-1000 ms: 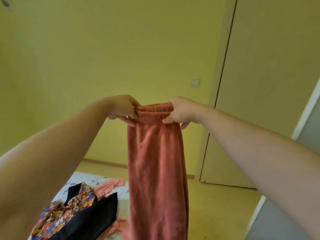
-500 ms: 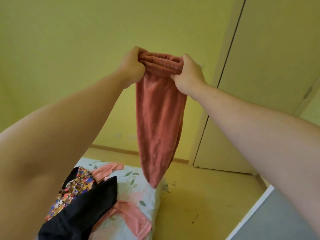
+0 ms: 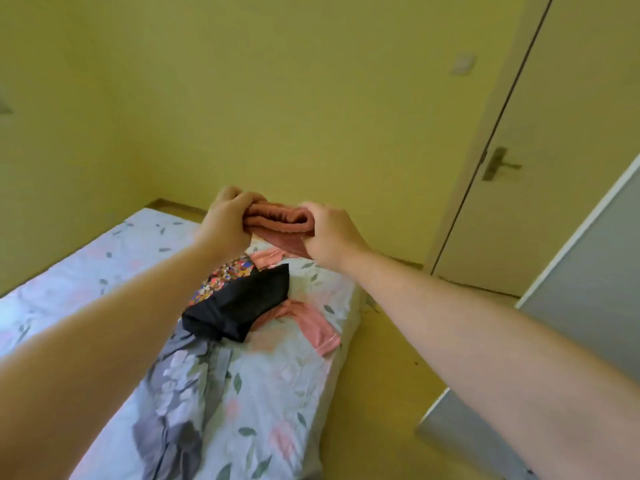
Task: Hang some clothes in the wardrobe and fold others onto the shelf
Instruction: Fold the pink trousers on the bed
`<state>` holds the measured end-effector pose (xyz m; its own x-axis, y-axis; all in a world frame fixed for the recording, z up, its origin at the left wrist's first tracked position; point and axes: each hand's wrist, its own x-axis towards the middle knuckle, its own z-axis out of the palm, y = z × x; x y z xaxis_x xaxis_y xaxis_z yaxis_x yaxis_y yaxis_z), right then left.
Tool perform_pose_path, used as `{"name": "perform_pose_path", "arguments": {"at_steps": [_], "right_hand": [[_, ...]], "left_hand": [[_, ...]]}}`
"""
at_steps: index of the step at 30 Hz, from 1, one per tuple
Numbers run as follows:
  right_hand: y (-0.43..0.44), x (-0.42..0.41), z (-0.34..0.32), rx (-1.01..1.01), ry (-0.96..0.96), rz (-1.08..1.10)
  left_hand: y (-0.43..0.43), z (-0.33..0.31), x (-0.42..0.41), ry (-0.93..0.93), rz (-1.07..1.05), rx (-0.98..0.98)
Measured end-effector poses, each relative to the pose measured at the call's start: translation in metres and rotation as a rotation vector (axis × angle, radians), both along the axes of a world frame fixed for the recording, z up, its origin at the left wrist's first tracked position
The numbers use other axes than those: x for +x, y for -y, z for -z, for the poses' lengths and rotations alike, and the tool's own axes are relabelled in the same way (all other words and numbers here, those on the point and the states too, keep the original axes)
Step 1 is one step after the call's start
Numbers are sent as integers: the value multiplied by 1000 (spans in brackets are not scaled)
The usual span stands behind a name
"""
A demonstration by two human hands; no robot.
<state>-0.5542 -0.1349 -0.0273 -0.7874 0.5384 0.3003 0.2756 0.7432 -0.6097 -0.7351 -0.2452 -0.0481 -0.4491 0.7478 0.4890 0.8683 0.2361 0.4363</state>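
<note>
Rust-pink trousers (image 3: 277, 221) are held by their elastic waistband out over the bed. My left hand (image 3: 225, 221) grips the waistband's left end and my right hand (image 3: 329, 235) grips its right end. Most of the trouser legs are hidden behind my hands. Below them on the bed (image 3: 284, 393) lie a black garment (image 3: 239, 306), a multicoloured floral garment (image 3: 225, 275), a light pink garment (image 3: 311, 323) and a grey flowered garment (image 3: 180, 393).
The bed with a floral sheet runs from the lower middle to the left wall. A closed door (image 3: 554, 168) with a metal handle (image 3: 495, 164) stands at the right. A grey panel (image 3: 588, 289) edges the far right. Yellow floor lies between bed and door.
Both hands have come down from a raised position to just above the bed, still holding the waistband. The trousers no longer hang full length, and my view has tilted down.
</note>
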Motion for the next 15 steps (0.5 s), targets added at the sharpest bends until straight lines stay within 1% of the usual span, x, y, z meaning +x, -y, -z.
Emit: {"name": "perform_pose_path", "arguments": {"at_steps": [4,6,10,15], "right_hand": [[84,12,93,-145,353,-29],[119,17,127,-168,472,-44],[182,27,168,-163,647,-84],[255,29,202,-119,792,-159]], "left_hand": [[86,109,14,69,-10,-259],[126,146,22,132,26,-360],[197,189,45,39,18,-599],[274,215,59,18,9,-849]]}}
